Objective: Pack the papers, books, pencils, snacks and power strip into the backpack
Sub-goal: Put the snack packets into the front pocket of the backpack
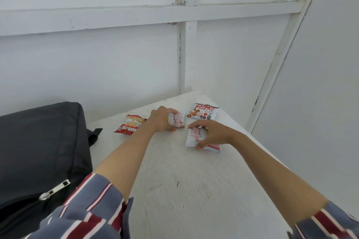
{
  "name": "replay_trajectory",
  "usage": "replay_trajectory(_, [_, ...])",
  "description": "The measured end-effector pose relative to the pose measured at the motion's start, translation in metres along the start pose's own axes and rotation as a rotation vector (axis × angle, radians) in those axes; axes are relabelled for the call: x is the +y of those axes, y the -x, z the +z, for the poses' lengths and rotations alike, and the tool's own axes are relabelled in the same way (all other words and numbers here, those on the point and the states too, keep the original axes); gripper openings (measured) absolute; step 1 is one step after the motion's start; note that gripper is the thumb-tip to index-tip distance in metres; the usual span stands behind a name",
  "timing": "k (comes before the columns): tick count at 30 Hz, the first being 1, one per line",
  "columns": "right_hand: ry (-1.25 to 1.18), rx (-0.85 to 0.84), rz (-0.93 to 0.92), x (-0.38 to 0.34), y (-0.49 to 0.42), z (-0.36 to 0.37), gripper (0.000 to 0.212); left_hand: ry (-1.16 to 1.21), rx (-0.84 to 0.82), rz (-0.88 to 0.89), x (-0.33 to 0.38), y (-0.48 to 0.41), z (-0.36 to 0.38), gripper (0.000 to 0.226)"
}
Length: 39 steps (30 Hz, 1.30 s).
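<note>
one white table (194,190) carries everything. black backpack (38,141) lies on its left side, silver zip pull (55,189) nearest the camera. left hand (161,118) curls round a white-and-red packet (177,120); right hand (211,132) clamps a matching packet (193,137) just beside it, both on the tabletop. red packet (130,124) lies between the left hand and the backpack; far packet (203,111) sits near the wall.

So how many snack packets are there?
4. One white packet in the left hand, a second white packet in the right hand, a red packet left of them, a far packet near the corner. Others may hide under the hands.
</note>
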State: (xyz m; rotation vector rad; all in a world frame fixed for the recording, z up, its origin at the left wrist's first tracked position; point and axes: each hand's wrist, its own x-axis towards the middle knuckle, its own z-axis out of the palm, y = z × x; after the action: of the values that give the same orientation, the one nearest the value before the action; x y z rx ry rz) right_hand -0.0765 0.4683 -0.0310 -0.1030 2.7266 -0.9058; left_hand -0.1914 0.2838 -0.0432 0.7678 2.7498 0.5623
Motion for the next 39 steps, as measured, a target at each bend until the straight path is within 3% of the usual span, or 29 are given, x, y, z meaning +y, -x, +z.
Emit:
replay_trajectory(7, [-0.028, -0.012, -0.044, -0.016, 0.006, 0.004, 0.066, 0.078, 0.033, -0.033, -0.011, 0.029, -0.006, 0.068])
replay_trajectory(14, [-0.032, 0.001, -0.096, -0.035, 0.032, 0.005, 0.068, 0.245, 0.173, -0.04, -0.001, 0.068, -0.014, 0.068])
replay_trajectory(19, [-0.053, 0.01, -0.149, -0.054, 0.057, 0.009, 0.063, 0.229, 0.277, -0.019, 0.016, 0.104, -0.033, 0.069])
replay_trajectory(30, [-0.064, 0.026, -0.366, -0.155, 0.088, 0.03, 0.058, 0.061, 0.417, -0.036, 0.009, 0.228, -0.094, 0.067])
replay_trajectory(39, [-0.044, -0.038, -0.48, -0.257, 0.103, 0.09, 0.055, 0.078, 0.415, -0.08, -0.059, 0.354, -0.128, 0.066])
